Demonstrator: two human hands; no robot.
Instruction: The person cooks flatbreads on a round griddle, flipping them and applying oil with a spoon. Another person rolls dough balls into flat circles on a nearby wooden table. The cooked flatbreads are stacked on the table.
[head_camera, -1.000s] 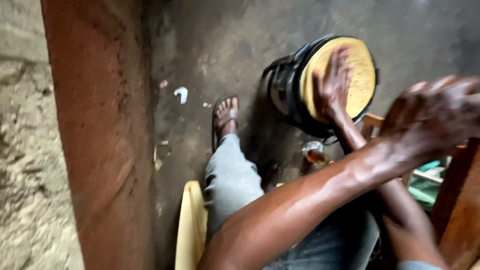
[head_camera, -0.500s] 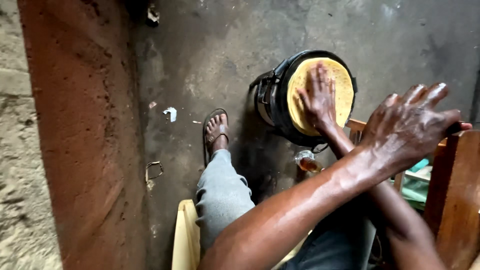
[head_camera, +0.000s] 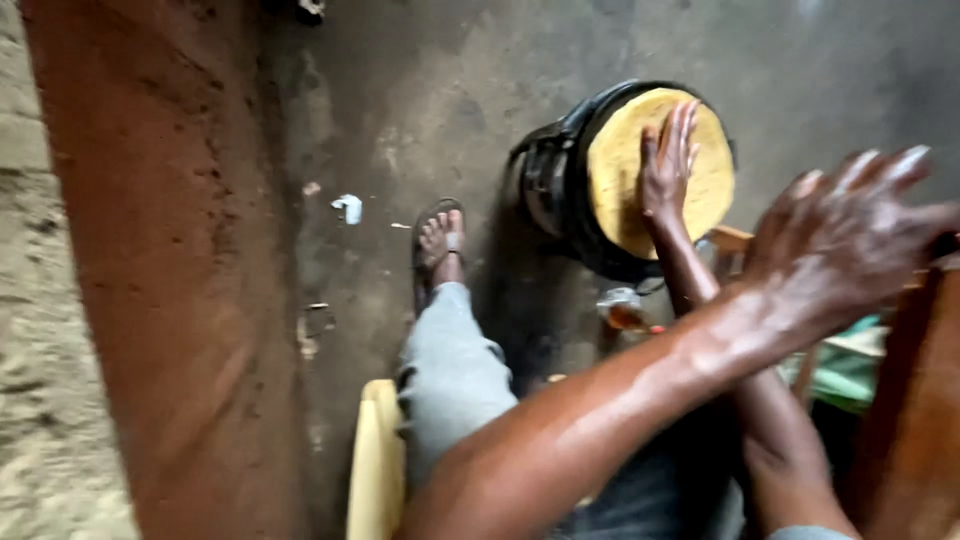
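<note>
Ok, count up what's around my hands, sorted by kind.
Hands: 2, the right hand flat on the bread, the left hand raised
Yellow flatbread: 1
Black stove: 1
Sandalled foot: 1
Total: 5

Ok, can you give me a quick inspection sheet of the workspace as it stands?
Surface: dark concrete floor, stained.
Job's things: round yellow flatbread on a black round stove.
Clutter: white scrap; small jar of amber liquid.
Hands: right hand flat on the flatbread; left hand spread open, blurred, holding nothing.
Cables: nothing seen.
Surroundings: reddish-brown wall, yellow seat edge, sandalled foot.
</note>
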